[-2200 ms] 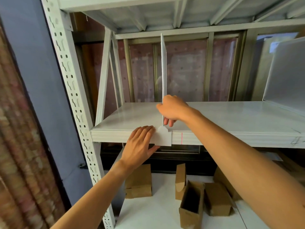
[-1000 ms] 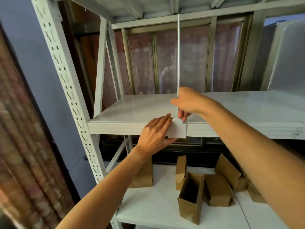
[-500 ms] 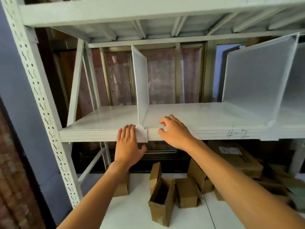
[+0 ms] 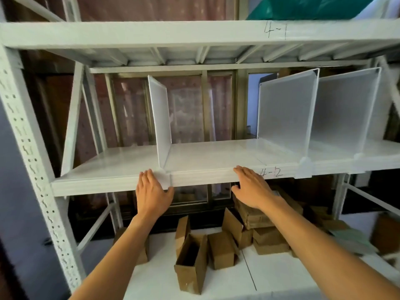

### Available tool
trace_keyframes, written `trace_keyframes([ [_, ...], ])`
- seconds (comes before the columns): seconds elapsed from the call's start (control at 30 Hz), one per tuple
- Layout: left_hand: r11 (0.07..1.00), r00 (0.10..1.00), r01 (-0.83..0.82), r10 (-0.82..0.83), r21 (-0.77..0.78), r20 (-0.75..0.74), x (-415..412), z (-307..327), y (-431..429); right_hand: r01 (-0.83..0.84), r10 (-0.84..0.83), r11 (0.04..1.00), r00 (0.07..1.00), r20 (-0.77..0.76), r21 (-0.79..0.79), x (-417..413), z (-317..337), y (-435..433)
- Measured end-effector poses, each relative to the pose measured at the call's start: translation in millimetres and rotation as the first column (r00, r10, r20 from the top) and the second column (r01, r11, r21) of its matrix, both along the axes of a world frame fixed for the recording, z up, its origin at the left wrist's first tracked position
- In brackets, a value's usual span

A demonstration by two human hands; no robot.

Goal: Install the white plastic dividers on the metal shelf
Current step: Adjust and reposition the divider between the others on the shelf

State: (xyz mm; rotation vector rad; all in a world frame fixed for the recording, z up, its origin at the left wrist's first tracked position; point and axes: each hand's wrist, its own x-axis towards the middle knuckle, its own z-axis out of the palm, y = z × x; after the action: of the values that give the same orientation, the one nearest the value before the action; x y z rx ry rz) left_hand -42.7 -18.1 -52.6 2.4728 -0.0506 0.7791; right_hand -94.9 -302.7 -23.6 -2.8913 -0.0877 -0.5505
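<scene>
Three white plastic dividers stand upright on the middle board of a white metal shelf (image 4: 108,161), a rack with perforated uprights whose front edges carry the handwritten marks "4-1" (image 4: 275,29) above and "4-2" (image 4: 273,173) below. Two of the dividers, the middle divider (image 4: 285,109) and the right divider (image 4: 344,113), sit close together toward the right end, each clipped over the board's front lip. The left divider (image 4: 161,118) stands well apart from them, its front clip (image 4: 165,177) hooked over the lip. On the lower board, a cluster of brown cardboard boxes (image 4: 216,250) lies open or on their sides. The person's left hand (image 4: 152,193) rests flat, fingers extended, against the front lip and touching the left divider's clip, grasping nothing. The right hand (image 4: 252,189) lies spread and empty on the same lip, just left of the "4-2" mark.
</scene>
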Motion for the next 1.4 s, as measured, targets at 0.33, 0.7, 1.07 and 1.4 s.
trace_keyframes([
  [0.33, 0.944, 0.918, 0.322, -0.295, -0.067, 0.266, -48, -12, -66, 0.255, -0.251, 0.965, 0.965, -0.075, 0.056, -67, -4, -60],
  [0.7, 0.902, 0.886, 0.417, -0.431, 0.109, 0.173, -49, 11, -148, 0.318, -0.315, 0.931, 0.948, -0.047, 0.182, -71, -2, -158],
  [1.07, 0.889, 0.891, 0.438, -0.450, 0.135, 0.065, -32, 70, -333, 0.092, -0.110, 0.974, 0.991, 0.079, 0.207, -37, 9, -269],
  [1.4, 0.930, 0.923, 0.361, -0.367, 0.069, 0.117, -11, 126, -395, -0.115, 0.080, 0.980, 0.976, 0.202, 0.166, 1, -11, -292],
])
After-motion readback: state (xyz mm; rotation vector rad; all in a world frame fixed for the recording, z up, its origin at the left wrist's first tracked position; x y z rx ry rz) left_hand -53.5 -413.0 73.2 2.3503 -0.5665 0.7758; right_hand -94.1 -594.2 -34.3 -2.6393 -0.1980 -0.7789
